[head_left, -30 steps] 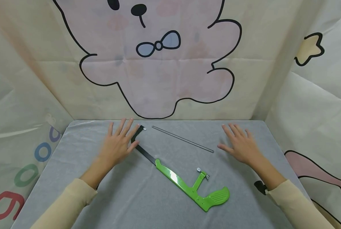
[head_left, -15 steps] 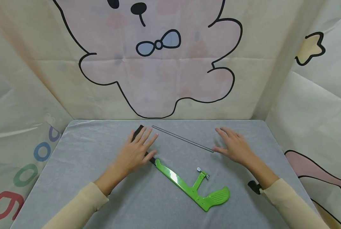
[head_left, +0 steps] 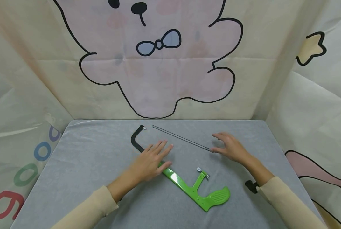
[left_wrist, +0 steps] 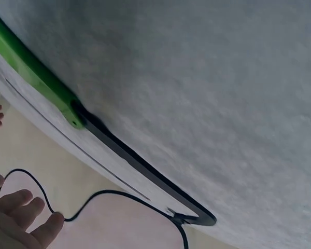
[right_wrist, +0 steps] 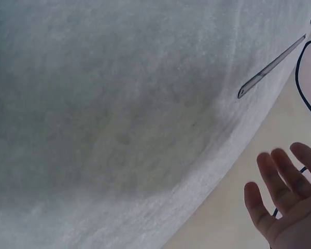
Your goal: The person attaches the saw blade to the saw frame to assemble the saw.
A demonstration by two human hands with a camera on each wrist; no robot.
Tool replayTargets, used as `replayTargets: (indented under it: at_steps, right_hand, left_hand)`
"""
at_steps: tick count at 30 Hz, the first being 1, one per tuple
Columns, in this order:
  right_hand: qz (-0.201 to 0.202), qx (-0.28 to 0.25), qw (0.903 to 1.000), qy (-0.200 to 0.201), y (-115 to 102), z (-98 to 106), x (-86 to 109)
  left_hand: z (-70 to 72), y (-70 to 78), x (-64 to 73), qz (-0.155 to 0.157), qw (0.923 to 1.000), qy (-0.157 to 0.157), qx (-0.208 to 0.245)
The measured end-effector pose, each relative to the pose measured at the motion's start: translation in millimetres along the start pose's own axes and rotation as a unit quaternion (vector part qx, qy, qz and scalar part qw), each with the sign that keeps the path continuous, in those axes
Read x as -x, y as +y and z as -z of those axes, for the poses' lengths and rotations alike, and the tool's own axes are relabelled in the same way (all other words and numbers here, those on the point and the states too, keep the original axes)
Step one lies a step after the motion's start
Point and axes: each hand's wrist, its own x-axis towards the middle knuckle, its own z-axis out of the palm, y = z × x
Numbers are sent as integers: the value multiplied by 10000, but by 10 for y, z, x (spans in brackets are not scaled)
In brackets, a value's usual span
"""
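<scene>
A hacksaw frame [head_left: 184, 187] with a green handle and a black front arm lies slantwise across the table. My left hand [head_left: 150, 162] hovers over its middle, fingers spread and holding nothing. In the left wrist view the hand [left_wrist: 20, 215] is apart from the frame [left_wrist: 52, 88]. Behind the frame lies a thin saw blade [head_left: 182, 138], flat on the cloth. My right hand [head_left: 230, 148] is by the blade's right end, thumb overlapping the tip in the head view. The right wrist view shows that hand [right_wrist: 290, 197] raised, clear of the blade [right_wrist: 269, 67].
Grey cloth covers the table [head_left: 101, 190]. A wing nut [head_left: 207, 176] and a screw [head_left: 198, 169] sit on the frame's short green post. Printed fabric walls [head_left: 159, 79] stand behind the table and at both sides.
My left hand has moved right and nearer, from the frame's black end to over its middle. The right hand has come left to the blade's end. Frame and blade have stayed put.
</scene>
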Motion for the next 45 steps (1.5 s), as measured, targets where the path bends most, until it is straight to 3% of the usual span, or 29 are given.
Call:
replayTargets:
  at_steps: [9,15,18,25,39,45]
  right_hand:
    - [6,-258,9989,-394,-10,-97,-29]
    - [68,-426,9982,-413,-8,-171,-56]
    - [149,-409,9982,-400,-2,-196,-67]
    - [165,-368,9977,-542,34,-232,-102]
    - [153,-571,9970,-493,55,-284,-152]
    - [124,-598,9967,-531,67,-304,-176]
  left_hand:
    - [-111,263,-86,-69,9934,-553,1000]
    - [-182,404,-145,100,9808,-954,1700]
    - [-226,475,-175,241,9674,-1195,2218]
    - [-328,606,-258,219,9255,-1443,3494]
    - [-372,778,-374,700,8718,-1947,4440]
    - [-366,819,-414,900,8376,-2204,4917]
